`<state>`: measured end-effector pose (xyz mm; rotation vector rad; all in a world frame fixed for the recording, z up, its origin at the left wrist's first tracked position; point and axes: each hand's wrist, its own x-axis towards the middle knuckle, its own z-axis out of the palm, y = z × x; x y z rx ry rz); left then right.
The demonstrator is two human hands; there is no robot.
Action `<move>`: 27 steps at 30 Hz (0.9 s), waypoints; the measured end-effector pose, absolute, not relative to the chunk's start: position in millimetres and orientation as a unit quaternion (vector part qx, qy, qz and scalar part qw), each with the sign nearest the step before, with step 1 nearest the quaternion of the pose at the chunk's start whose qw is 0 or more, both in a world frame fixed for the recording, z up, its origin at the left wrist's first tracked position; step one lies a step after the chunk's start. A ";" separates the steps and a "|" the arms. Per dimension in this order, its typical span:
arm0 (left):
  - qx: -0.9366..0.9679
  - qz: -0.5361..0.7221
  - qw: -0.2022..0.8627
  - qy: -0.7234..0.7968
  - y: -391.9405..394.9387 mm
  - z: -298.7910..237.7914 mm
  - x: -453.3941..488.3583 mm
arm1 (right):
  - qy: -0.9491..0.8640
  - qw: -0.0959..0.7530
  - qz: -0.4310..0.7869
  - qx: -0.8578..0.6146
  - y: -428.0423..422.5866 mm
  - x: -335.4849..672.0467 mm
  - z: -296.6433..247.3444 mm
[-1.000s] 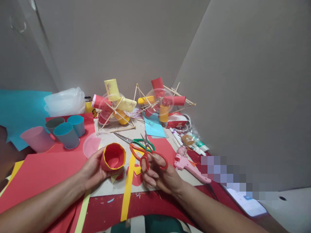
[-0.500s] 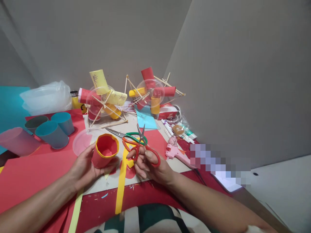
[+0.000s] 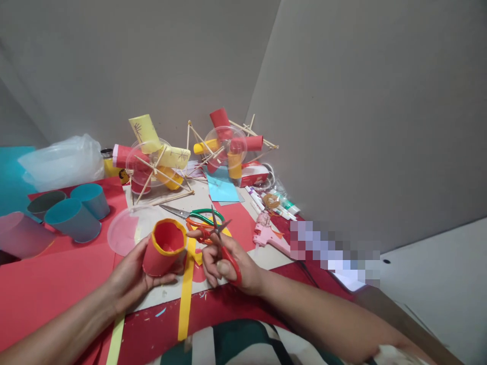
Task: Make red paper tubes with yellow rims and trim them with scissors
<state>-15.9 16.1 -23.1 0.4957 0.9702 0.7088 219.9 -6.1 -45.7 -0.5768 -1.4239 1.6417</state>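
My left hand [image 3: 133,276] is wrapped round a red paper cup [image 3: 155,258] with a yellow rim, its mouth tilted towards me. In my right hand [image 3: 234,263] are red-handled scissors [image 3: 227,258], blades parted and pointing up, with fingers through the loops. One fingertip reaches close to the cup's rim. Behind my right hand lies a second pair of scissors [image 3: 201,214] with green and orange handles. A yellow paper strip [image 3: 185,309] runs between my hands towards my lap. A clear plastic lid [image 3: 122,234] rests just behind the cup.
Blue cups [image 3: 74,220] and a pink cup [image 3: 23,235] stand at left on red paper [image 3: 49,294]. Two stick-and-paper-tube wheels [image 3: 155,162] stand at the back. A pink glue gun [image 3: 270,235], markers [image 3: 254,197] and a pixelated, bright flat object [image 3: 348,276] lie at right.
The scissors have turned in my right hand, and a finger now stretches towards the cup's rim. My left hand still holds the cup. The whole view has shifted slightly.
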 end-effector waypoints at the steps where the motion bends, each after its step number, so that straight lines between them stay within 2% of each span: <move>1: 0.231 0.333 0.793 0.455 15.9 -23.5 -15.7 | -0.585 0.432 0.646 -0.232 -7.1 219.7 -44.6; 5: 0.234 0.340 0.783 0.464 12.3 -21.1 -13.1 | -0.646 0.428 0.583 -0.242 -10.5 218.0 -41.4; 10: 0.262 0.359 0.789 0.424 5.9 -22.8 -10.6 | -0.666 0.420 0.561 -0.254 -11.2 217.1 -36.6; 18: 0.322 0.329 0.822 0.334 6.9 -33.0 -19.3 | -0.629 0.484 0.514 -0.326 -6.5 224.1 -25.3; 27: 0.434 0.263 0.809 0.298 13.0 -25.8 -27.7 | -0.582 0.467 0.572 -0.340 -5.5 221.3 -11.3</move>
